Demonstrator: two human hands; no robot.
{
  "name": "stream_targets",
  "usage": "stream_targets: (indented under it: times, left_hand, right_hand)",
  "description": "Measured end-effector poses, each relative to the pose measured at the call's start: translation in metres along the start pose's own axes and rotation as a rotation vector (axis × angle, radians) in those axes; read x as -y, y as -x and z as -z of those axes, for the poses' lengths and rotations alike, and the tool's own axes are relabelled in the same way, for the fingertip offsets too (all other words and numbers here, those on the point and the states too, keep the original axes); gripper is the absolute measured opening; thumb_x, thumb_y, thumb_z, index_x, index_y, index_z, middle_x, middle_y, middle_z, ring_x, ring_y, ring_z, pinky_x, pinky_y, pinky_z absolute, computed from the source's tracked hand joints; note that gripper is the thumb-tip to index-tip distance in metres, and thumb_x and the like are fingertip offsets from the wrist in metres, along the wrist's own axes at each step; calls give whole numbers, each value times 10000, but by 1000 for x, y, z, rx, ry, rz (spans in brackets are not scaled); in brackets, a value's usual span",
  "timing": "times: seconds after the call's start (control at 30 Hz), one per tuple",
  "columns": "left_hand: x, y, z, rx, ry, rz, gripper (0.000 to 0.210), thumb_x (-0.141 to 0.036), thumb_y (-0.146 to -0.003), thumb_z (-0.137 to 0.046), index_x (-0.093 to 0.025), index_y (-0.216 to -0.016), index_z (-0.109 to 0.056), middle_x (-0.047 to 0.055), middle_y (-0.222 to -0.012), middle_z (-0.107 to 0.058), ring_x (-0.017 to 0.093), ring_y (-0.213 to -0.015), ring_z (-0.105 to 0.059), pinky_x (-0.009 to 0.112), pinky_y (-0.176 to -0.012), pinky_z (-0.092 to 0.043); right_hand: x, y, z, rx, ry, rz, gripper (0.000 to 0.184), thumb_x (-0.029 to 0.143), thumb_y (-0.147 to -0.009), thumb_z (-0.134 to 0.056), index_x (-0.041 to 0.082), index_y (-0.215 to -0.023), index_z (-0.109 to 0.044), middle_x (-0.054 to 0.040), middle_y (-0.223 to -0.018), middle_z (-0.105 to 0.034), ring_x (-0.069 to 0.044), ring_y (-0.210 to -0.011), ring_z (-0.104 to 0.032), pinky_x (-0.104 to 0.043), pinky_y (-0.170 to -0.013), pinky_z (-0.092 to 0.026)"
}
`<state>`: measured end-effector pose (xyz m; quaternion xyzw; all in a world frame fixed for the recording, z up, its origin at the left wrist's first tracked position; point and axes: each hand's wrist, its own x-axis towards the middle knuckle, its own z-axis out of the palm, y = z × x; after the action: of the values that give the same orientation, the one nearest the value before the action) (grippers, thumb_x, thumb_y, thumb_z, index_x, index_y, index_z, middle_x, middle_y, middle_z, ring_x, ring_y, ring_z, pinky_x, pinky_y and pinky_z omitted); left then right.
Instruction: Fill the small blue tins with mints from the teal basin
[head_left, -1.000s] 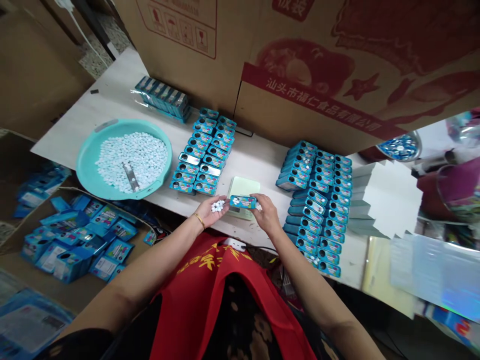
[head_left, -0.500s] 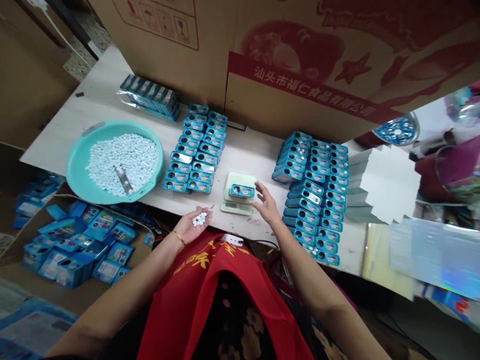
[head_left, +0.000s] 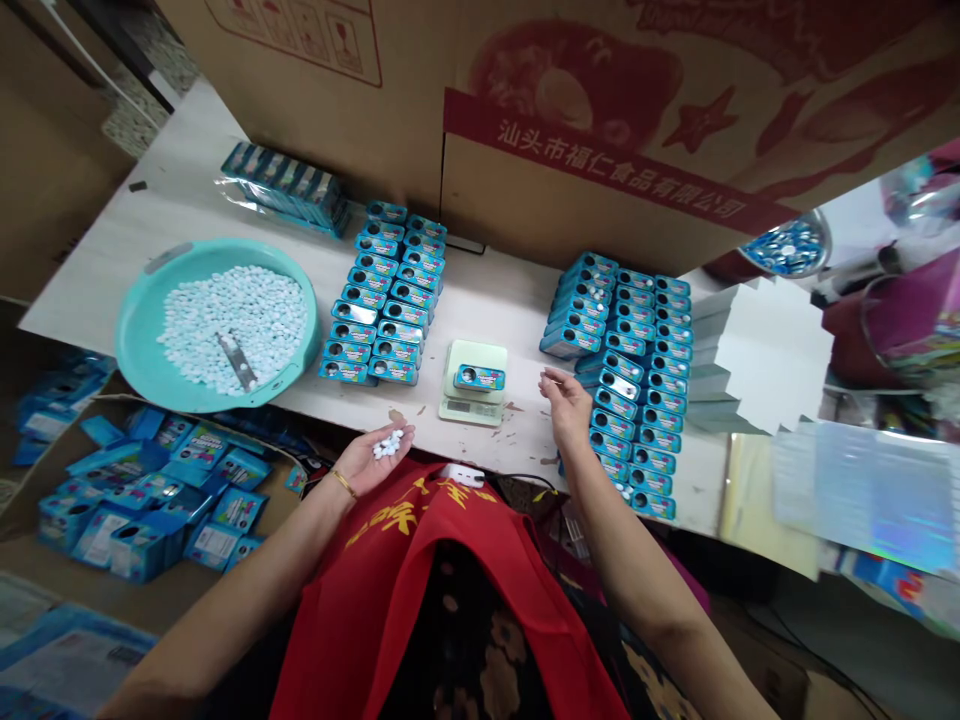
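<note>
Palm up, my left hand (head_left: 369, 462) cradles a small pile of white tablets (head_left: 388, 443) over the table's front edge. My right hand (head_left: 568, 405) hovers between the scale and the boxes on the right. Its fingers are curled together, and I cannot make out whether anything small is in them. On the pale green digital scale (head_left: 471, 412) lies one small blue box (head_left: 480, 377) with a dark round window. To the left stands a turquoise basin (head_left: 129, 330) of white tablets, with a metal scoop (head_left: 237, 360) resting on them.
Blue boxes line up in rows left (head_left: 375, 310) and right (head_left: 619, 400) of the scale; some right ones have white tablets on top. A carton (head_left: 289, 570) of blue boxes sits below left. A large cardboard box (head_left: 585, 215) backs the table (head_left: 499, 290). White folded card (head_left: 772, 350) stands right.
My right hand has left the scale, moving right toward the boxes, and its spread fingers have curled together. The box stays on the scale. My left hand still holds the tablets; the view shifted slightly.
</note>
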<state>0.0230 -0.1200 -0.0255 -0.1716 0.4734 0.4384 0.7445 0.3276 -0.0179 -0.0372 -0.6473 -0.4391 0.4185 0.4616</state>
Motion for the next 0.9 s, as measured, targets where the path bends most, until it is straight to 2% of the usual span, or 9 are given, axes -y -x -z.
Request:
stream_targets:
  times: [0.1, 0.2, 0.27, 0.43, 0.53, 0.63, 0.7, 0.8, 0.9]
  left_hand:
    - [0, -1, 0, -3, 2, 12, 270, -25, -767, -428, -67, -995, -567, 141, -881, -640, 186, -850, -619, 265, -723, -532]
    - [0, -1, -1, -4, 3, 23, 279, -26, -770, -424, -77, -1006, -564, 134, -874, -643, 183, -841, -622, 259, -705, -536]
    - [0, 0, -2, -5, 12, 21, 285, -24, -770, -422, -78, -1013, -561, 133, -866, -643, 182, -836, -623, 258, -701, -536]
    - [-1, 5, -1, -8, 36, 13, 298, -19, -766, -413, -82, -1015, -564, 136, -878, -642, 180, -841, -622, 262, -712, -531]
    - [0, 2, -5, 19, 34, 17, 243, -42, -765, -436, -72, -956, -583, 141, -863, -645, 184, -828, -622, 267, -705, -531]
    - [1, -8, -17, 66, 41, 24, 178, -87, -770, -468, -55, -891, -595, 148, -835, -648, 189, -802, -624, 275, -697, -530]
    - [0, -18, -29, 84, 51, 25, 168, -113, -779, -467, -48, -867, -595, 153, -818, -647, 191, -787, -625, 279, -686, -530]
    - [-4, -30, -46, 102, 82, 6, 172, -141, -792, -458, -55, -852, -595, 135, -762, -646, 183, -748, -625, 285, -664, -531]
    - [-9, -36, -58, 134, 104, -27, 156, -147, -790, -467, -72, -827, -599, 98, -700, -638, 165, -699, -619, 286, -659, -528]
  right_hand:
    - [11, 3, -7, 133, 132, 117, 362, 359, -682, -593, 179, -995, -574, -74, -985, -572, -149, -797, -551, -334, -721, -469]
    - [23, 8, -21, 334, 298, 285, 490, 350, -673, -614, 215, -1127, -491, -89, -1128, -483, -173, -915, -518, -324, -711, -474]
    - [32, 11, -30, 424, 421, 396, 544, 336, -679, -613, 231, -1183, -439, -93, -1174, -447, -197, -1019, -465, -336, -743, -464]
    - [37, 11, -41, 432, 605, 526, 558, 317, -698, -596, 229, -1214, -403, -95, -1183, -450, -219, -1095, -407, -379, -837, -410]
    - [24, 8, -42, 468, 584, 489, 551, 315, -696, -596, 212, -1203, -407, -89, -1167, -482, -213, -1048, -452, -368, -823, -416]
    - [21, 11, -47, 484, 559, 433, 409, 278, -734, -551, 187, -1124, -472, -74, -1061, -554, -192, -924, -518, -344, -775, -434]
    - [35, 20, -51, 492, 623, 502, 352, 256, -752, -529, 188, -1096, -500, -66, -1017, -574, -196, -897, -513, -347, -780, -422]
    - [70, 40, -57, 562, 824, 704, 389, 251, -772, -507, 206, -1157, -474, -67, -1057, -558, -217, -929, -467, -357, -806, -382]
    - [91, 52, -60, 598, 1001, 802, 406, 266, -792, -480, 205, -1193, -450, -71, -1052, -553, -217, -901, -450, -342, -772, -368]
